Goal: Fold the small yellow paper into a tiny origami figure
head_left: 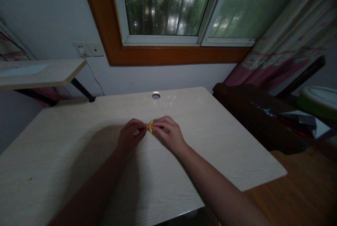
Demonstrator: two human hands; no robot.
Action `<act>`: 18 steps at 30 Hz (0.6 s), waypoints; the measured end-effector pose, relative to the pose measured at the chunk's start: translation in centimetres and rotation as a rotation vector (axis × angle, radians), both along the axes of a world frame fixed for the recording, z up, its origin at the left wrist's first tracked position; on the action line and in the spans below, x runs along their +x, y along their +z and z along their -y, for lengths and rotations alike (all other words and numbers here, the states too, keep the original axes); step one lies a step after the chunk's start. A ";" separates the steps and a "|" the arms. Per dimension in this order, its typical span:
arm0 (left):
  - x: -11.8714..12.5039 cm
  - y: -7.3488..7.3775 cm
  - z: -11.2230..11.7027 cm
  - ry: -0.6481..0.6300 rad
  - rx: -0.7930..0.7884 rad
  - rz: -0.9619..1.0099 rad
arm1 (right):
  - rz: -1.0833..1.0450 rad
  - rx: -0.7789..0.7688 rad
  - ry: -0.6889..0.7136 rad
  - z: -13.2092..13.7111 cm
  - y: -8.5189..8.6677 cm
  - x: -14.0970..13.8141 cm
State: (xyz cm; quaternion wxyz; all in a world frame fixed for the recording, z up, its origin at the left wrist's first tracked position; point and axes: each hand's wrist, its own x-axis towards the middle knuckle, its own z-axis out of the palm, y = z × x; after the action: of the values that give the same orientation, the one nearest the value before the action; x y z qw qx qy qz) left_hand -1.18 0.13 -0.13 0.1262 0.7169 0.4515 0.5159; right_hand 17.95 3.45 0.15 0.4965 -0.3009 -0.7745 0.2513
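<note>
A small yellow piece [151, 127] with pointed ends, perhaps folded paper, is between my two hands over the middle of the desk [163, 169]. My left hand [133, 133] pinches its left side with thumb and forefinger. From the right, my right hand [170, 133] closes thumb and fingertips on the same piece. Most of it is covered by my fingers, so I cannot make out its full shape or kind. Both hands are close to the pale wood-grain desktop.
A cable hole [156, 96] sits near the desk's back edge. At the left stands a raised shelf [60, 73] on black legs, with a wall socket [88, 49] behind it. Dark furniture [244, 113] lies beyond the right edge, below a curtain [265, 60].
</note>
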 end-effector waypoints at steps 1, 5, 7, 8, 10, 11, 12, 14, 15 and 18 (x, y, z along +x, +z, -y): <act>0.0 0.0 0.0 0.002 -0.011 -0.003 | 0.003 0.009 0.000 0.0 0.0 0.0; 0.0 0.0 0.0 0.014 -0.035 0.004 | 0.023 0.037 -0.003 0.0 -0.1 0.1; 0.0 0.0 0.0 0.014 -0.036 0.012 | 0.030 0.054 -0.004 0.0 -0.1 0.1; 0.0 -0.1 -0.1 0.012 -0.036 0.011 | 0.034 0.062 -0.004 0.0 -0.1 0.1; 0.0 -0.2 -0.1 0.006 -0.037 0.009 | 0.042 0.076 -0.005 0.1 0.0 0.1; 0.0 -0.3 -0.2 0.001 -0.040 0.012 | 0.046 0.081 -0.006 0.1 0.0 0.1; 0.0 -0.3 -0.2 -0.005 -0.051 0.018 | 0.049 0.085 -0.007 0.1 0.0 0.1; 0.0 -0.4 -0.1 -0.020 -0.080 0.038 | 0.050 0.088 -0.005 0.1 0.0 0.1; 0.0 -0.4 -0.1 -0.026 -0.096 0.046 | 0.049 0.087 -0.002 0.1 0.0 0.1; 0.1 -0.3 -0.1 -0.028 -0.131 0.050 | 0.044 0.080 0.008 0.2 0.0 0.1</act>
State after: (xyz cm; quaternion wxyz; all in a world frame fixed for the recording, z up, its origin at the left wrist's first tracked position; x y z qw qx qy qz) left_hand -1.13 0.19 -0.48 0.1912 0.7002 0.4711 0.5013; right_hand 18.01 3.29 0.13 0.4899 -0.2832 -0.7959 0.2152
